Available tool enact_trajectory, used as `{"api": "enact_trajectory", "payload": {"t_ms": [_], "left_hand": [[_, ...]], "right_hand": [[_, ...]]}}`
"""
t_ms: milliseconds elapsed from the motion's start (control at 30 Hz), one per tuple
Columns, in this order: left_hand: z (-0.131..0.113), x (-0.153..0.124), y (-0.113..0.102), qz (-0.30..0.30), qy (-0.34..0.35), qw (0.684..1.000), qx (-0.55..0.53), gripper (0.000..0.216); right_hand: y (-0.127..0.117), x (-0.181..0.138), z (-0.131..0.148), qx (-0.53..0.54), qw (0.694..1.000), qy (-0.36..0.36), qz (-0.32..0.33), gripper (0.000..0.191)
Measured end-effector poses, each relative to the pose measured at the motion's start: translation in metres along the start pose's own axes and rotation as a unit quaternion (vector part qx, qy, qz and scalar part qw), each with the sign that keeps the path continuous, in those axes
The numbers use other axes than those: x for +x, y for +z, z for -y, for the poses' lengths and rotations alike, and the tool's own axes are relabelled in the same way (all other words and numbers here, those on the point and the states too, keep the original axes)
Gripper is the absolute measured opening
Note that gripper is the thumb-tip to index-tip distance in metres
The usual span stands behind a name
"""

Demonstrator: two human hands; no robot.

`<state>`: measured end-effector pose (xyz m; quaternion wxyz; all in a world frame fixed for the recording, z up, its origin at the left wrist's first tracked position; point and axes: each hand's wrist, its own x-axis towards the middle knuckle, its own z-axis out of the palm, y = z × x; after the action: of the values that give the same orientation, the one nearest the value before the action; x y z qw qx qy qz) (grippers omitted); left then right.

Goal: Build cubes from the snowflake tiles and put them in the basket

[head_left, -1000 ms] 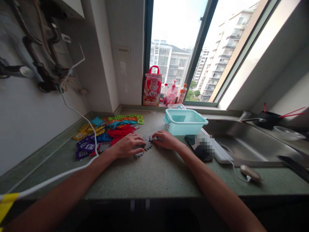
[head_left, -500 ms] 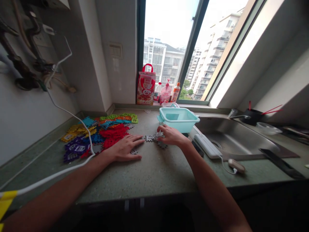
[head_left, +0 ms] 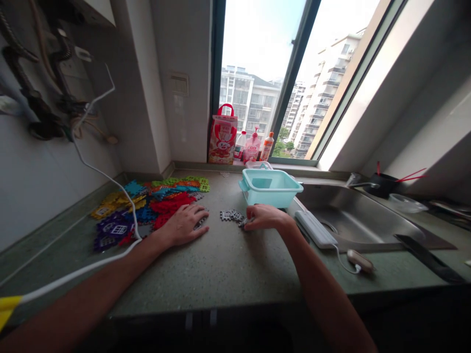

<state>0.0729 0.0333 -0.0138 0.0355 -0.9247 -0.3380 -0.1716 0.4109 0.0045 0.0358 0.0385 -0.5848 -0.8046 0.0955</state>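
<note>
My left hand (head_left: 186,224) lies flat at the right edge of the coloured pile, its fingers outstretched over a grey piece (head_left: 199,223) that is partly hidden. My right hand (head_left: 268,216) is bent down in front of the turquoise basin (head_left: 272,184), fingertips pinched on a grey notched building piece (head_left: 243,223). Touching or overlapping this piece on its left are a few more grey pieces (head_left: 226,215) with window-like grids. Red notched pieces (head_left: 172,206) are heaped just beyond my left hand, purple ones (head_left: 112,233) farther left.
A white cable (head_left: 134,215) runs across the left side. Right of the basin are a white power strip (head_left: 315,229), a small beige device (head_left: 359,261) and the sink (head_left: 353,211). A red bag (head_left: 222,139) and several bottles (head_left: 252,147) line the windowsill.
My right hand has shifted slightly right and lower, with the grey pieces now bunched closer under its fingertips. My left hand has drawn back left towards the pile. The view has tilted slightly.
</note>
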Motion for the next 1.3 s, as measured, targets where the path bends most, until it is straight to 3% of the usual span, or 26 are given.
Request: {"api": "enact_trajectory", "payload": {"t_ms": [100, 233, 400, 567, 800, 1000, 1300], "left_hand": [[0.001, 0.000, 0.001, 0.001, -0.005, 1.000, -0.003, 0.048], [0.001, 0.000, -0.001, 0.006, -0.005, 1.000, -0.002, 0.049], [-0.001, 0.000, -0.003, 0.005, -0.026, 1.000, 0.007, 0.049], [0.002, -0.001, 0.000, -0.027, -0.047, 0.998, 0.016, 0.044], [-0.002, 0.003, -0.001, -0.036, -0.004, 0.999, 0.026, 0.049], [-0.005, 0.006, -0.001, -0.040, 0.017, 0.999, 0.010, 0.045], [-0.011, 0.006, -0.006, -0.045, 0.033, 0.998, 0.027, 0.045]], "right_hand": [[0.003, 0.000, 0.007, -0.021, 0.999, 0.014, 0.031, 0.035], [0.008, 0.003, 0.015, -0.034, 0.999, -0.001, 0.011, 0.025], [0.018, 0.010, 0.029, 0.002, 0.995, -0.099, -0.029, 0.022], [0.016, 0.009, 0.034, 0.061, 0.984, -0.167, -0.023, 0.023], [0.025, 0.028, 0.024, 0.102, 0.965, -0.168, -0.176, 0.038], [0.050, 0.053, 0.023, 0.124, 0.958, -0.204, -0.160, 0.038], [0.050, 0.054, 0.021, 0.121, 0.962, -0.190, -0.153, 0.036]]}}
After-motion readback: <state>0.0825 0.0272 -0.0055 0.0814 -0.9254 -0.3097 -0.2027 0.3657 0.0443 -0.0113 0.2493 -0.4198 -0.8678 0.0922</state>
